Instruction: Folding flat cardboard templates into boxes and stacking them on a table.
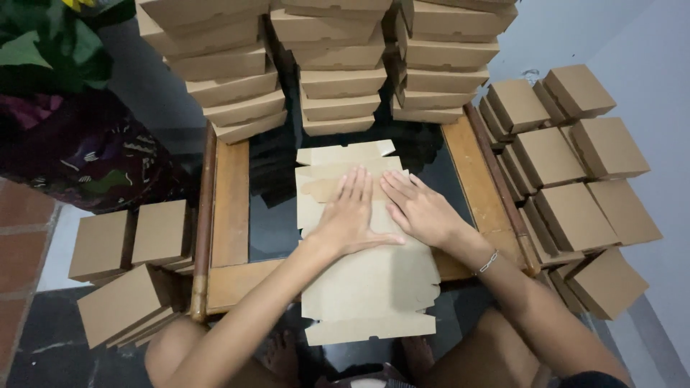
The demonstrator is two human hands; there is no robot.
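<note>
1. The flat cardboard sheet [363, 266] lies on the dark glass table [269, 226], its near end overhanging the table edge.
2. The left hand [348, 215] and right hand [420, 210] press flat on it, fingers spread, gripping nothing.
3. Stacked closed boxes [338, 68] crowd the far edge; more boxes [575, 172] sit right.

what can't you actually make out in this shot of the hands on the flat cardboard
Head view only:
- The middle of the flat cardboard sheet is hidden under the left hand and right hand; creases there are unseen.
- The three stacks of folded boxes are cut off by the top edge, so their height is unknown.
- The dark glass tabletop mirrors the stacks; nothing beneath it can be made out.
</note>
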